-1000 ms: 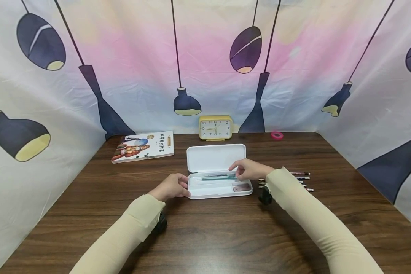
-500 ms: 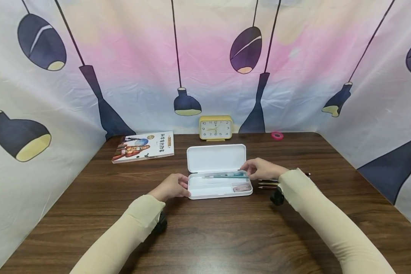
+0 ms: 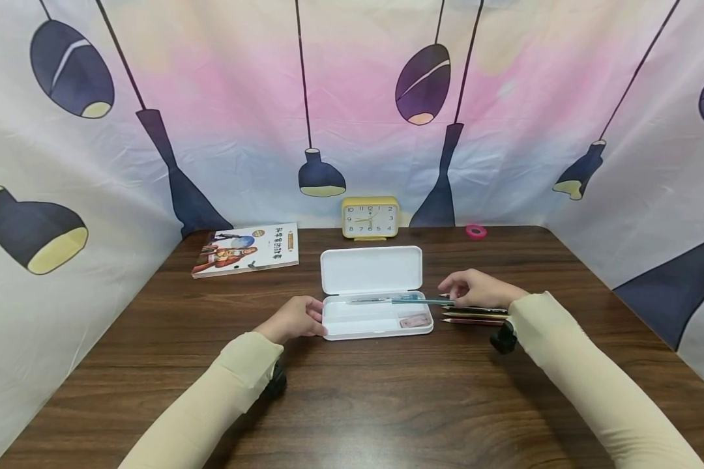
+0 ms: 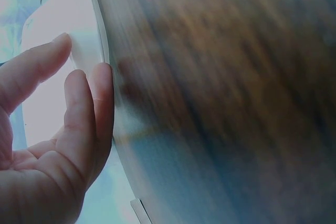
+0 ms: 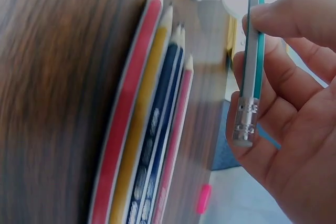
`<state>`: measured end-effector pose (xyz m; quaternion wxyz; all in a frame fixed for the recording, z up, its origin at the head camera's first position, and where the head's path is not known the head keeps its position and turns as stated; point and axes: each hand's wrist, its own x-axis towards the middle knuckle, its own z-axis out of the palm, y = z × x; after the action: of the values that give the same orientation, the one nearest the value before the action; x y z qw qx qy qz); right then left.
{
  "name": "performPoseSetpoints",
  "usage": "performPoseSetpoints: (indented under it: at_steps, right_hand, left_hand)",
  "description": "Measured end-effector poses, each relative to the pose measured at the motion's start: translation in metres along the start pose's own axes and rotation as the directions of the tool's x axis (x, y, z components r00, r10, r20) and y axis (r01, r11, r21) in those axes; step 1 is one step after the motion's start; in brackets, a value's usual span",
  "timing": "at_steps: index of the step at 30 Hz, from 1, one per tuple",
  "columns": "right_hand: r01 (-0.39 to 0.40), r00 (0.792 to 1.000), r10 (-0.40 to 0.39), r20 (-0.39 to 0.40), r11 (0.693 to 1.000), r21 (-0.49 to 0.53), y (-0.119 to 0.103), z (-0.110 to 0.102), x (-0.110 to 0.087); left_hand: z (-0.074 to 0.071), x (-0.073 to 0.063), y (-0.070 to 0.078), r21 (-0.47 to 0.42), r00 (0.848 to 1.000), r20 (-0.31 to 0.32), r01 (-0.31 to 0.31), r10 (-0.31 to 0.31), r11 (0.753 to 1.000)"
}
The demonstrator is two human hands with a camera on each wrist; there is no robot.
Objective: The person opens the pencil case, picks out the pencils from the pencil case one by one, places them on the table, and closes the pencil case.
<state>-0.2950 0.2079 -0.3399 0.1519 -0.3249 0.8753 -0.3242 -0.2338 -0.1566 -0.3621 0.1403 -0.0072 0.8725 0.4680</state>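
A white pencil case lies on the table with its lid raised. My left hand holds its left end, thumb and fingertips at the white edge in the left wrist view. To the right of the case, my right hand pinches a teal and silver striped pencil near its eraser end. In the head view this pencil points left, its front part over the case. A slim pen lies along the back of the case, and a small pinkish block sits in its front right compartment.
Several pencils lie side by side on the wooden table, partly under my right hand. Behind the case stands a yellow alarm clock. A book lies at the back left, a pink ring at the back right.
My right hand has moved right, from over the case to above the pencils, drawing the teal pencil along with it. The left hand has stayed at the case's left end.
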Motion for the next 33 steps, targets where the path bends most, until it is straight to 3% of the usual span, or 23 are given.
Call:
performPoseSetpoints:
  at_steps: [22, 33]
  right_hand:
    - [-0.106, 0.994, 0.107, -0.023, 0.994, 0.013, 0.012, -0.021, -0.049]
    - [-0.101, 0.995, 0.101, -0.017, 0.995, -0.006, 0.018, -0.023, -0.065]
  left_hand:
    - [0.000, 0.000, 0.001, -0.018, 1.000, -0.006, 0.008, -0.008, 1.000]
    - [0.000, -0.001, 0.001, -0.020, 1.000, -0.001, 0.015, -0.015, 1.000]
